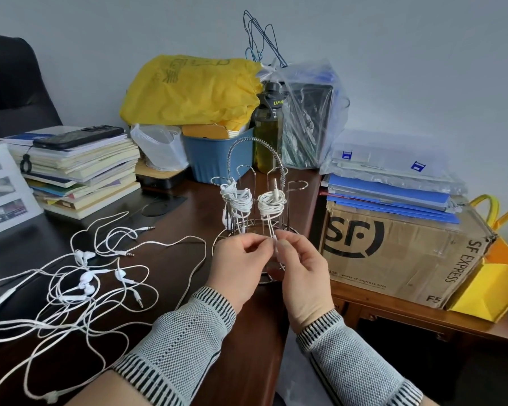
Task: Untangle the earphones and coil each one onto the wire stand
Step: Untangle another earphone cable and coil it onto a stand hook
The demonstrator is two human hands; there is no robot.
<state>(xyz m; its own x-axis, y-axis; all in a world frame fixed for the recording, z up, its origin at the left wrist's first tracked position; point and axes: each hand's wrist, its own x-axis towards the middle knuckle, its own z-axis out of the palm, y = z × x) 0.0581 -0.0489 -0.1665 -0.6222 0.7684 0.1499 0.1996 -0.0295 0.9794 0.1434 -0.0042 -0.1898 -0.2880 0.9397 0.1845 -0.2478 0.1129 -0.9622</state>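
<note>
A chrome wire stand (296, 186) with upright hooks sits near the desk's right edge. Two white earphone coils hang on it: one (237, 197) on the left hook, another (272, 200) on the middle hook, its plug pointing up. My left hand (238, 265) and my right hand (301, 269) meet in front of the stand's base. Both pinch the loose white ends (274, 240) hanging from the middle coil. A tangle of several white earphones (79, 284) lies spread on the dark desk to the left.
A stack of books with a black phone (77, 136) stands at back left. A blue bin (217, 155), yellow bag (188, 89), bottle (269, 133) and plastic bags crowd the back. A cardboard box (393, 253) with folders sits right, beyond the desk edge.
</note>
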